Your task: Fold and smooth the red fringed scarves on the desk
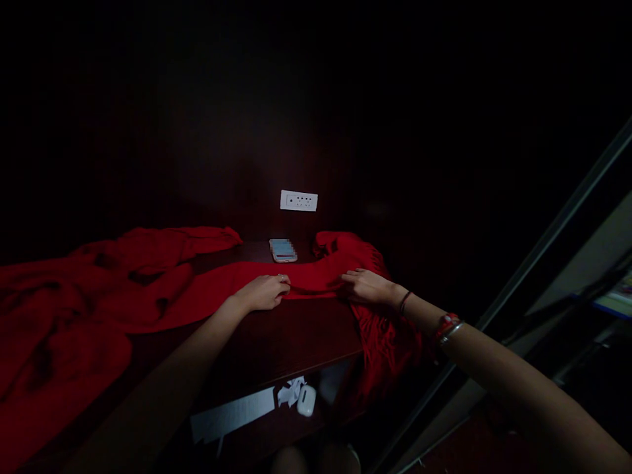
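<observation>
A long red scarf [217, 283] lies across a dark wooden tabletop [296, 332], loosely bunched on the left and narrowed to a folded strip in the middle. Its fringe [378, 336] hangs over the right end of the table. My left hand [266, 291], with a ring on it, is closed on the near edge of the strip. Farther right, my right hand [368, 286] pinches the same edge close to the fringed end. The fingertips of both hands are partly hidden against the cloth. Just behind the strip rests a phone [283, 250] with its screen lit.
A white power socket [299, 201] is on the dark wall behind the table. On the shelf below the tabletop are printed paper sheets [237, 413], crumpled tissue [291, 391] and a white rounded case [307, 400]. A pale slanted frame edge [553, 224] runs along the right.
</observation>
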Action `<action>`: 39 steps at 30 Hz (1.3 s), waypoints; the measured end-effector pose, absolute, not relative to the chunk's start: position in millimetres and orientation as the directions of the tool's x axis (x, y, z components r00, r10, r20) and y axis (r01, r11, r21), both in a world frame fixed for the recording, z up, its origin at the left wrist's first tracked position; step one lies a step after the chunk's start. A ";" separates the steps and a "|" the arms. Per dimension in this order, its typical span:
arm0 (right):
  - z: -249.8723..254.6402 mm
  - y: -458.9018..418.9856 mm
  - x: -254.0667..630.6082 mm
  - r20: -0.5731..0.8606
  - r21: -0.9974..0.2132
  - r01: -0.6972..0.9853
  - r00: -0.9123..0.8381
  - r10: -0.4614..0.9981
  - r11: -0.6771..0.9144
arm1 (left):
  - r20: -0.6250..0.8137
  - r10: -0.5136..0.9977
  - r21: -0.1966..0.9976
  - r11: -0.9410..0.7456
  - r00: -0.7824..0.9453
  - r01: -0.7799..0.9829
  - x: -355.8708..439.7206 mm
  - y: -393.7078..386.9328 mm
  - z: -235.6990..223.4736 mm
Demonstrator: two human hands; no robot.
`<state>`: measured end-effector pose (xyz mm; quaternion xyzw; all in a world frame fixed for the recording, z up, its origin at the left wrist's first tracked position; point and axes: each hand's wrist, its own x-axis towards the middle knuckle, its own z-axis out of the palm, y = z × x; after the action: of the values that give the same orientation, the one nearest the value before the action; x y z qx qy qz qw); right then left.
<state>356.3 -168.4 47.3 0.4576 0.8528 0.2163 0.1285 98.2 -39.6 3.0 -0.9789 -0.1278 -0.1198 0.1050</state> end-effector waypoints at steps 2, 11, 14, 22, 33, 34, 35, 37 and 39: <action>44.9 -166.5 356.5 -0.034 0.553 0.682 -0.555 0.831 0.478 | 0.264 0.242 -0.158 -0.944 0.934 0.289 98.6 -37.6 2.3; 45.8 -162.2 350.1 0.071 0.499 0.754 -0.526 0.848 0.427 | 0.426 0.229 0.051 -0.972 0.875 0.229 90.2 -27.3 0.1; 65.5 -168.1 348.7 0.282 0.224 0.876 -0.477 0.832 0.426 | 0.471 0.266 0.114 -0.964 0.841 0.241 86.9 -30.0 4.4; 114.7 -164.3 326.4 0.529 -0.325 0.816 -0.262 0.807 0.478 | 0.557 0.416 0.333 -0.905 0.719 0.265 116.7 -82.2 11.3; 113.6 -184.8 319.0 0.560 -0.024 0.951 -0.241 0.792 0.307 | 0.648 0.481 0.383 -0.876 0.590 0.294 108.2 -82.0 33.4; 113.8 -185.3 320.1 0.557 -0.021 0.953 -0.239 0.795 0.301 | 0.637 0.481 0.371 -0.877 0.603 0.307 105.0 -80.8 36.4; 114.2 -185.9 320.4 0.550 -0.024 0.955 -0.233 0.802 0.294 | 0.633 0.472 0.353 -0.881 0.614 0.314 102.6 -80.4 38.8; 114.9 -187.5 318.7 0.533 -0.045 0.958 -0.216 0.818 0.283 | 0.651 0.426 0.306 -0.905 0.628 0.296 100.9 -82.4 42.3; 114.9 -189.5 314.1 0.518 -0.087 0.954 -0.202 0.831 0.286 | 0.693 0.380 0.288 -0.925 0.613 0.247 103.0 -88.3 43.5</action>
<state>314.1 -189.5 114.9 0.5838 0.7647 0.1272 -0.2413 103.0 -88.3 43.5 -0.8943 -0.1753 -0.4034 -0.0822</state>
